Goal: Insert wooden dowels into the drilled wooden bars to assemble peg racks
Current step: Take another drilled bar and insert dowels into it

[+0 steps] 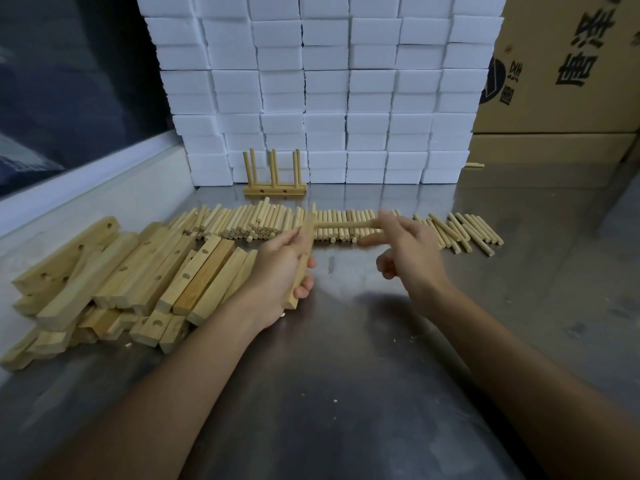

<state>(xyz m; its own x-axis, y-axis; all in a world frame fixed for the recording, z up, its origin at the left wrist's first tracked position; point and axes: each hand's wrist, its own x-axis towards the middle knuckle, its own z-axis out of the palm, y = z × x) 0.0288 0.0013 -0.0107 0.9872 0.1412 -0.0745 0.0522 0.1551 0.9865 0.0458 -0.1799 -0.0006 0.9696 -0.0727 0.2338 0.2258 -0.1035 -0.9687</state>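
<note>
Steel tabletop [346, 375] underfoot of it all, scuffed and shiny, with a wall of white foam blocks [325, 91] stacked at the back and a printed cardboard box [568, 64] off to the right; the person is mid-assembly.

Left hand [280, 271] is wrapped round one wooden bar [304, 258], fingers curled about it, holding it up off the table and roughly on end; right hand [405, 244] pinches a dowel [346, 225] between thumb and fingers, lying sideways, its far tip right at the upper part of the bar; motion blur hides whether the tip is already in a hole.

To do this well, judging from the pose: keep the bar steady, line the dowel square to the drilled face rather than slanted, seat the tip first, then push along its axis with a slight twist; a skewed entry would likely jam or split the edge.

Now the tally; one finished rack [275, 188] stands at the foot of the foam, six pegs showing upright, two holes visible in its side; one bar in hand, one dowel in hand; the pile of bars [121, 278] at the left runs to something like twenty, overlapped too much for an exact count; the row of loose dowels [460, 230] across the middle holds many dozens, too crowded to count; a lone stray stick [474, 164] lies far right by the foam.
</note>
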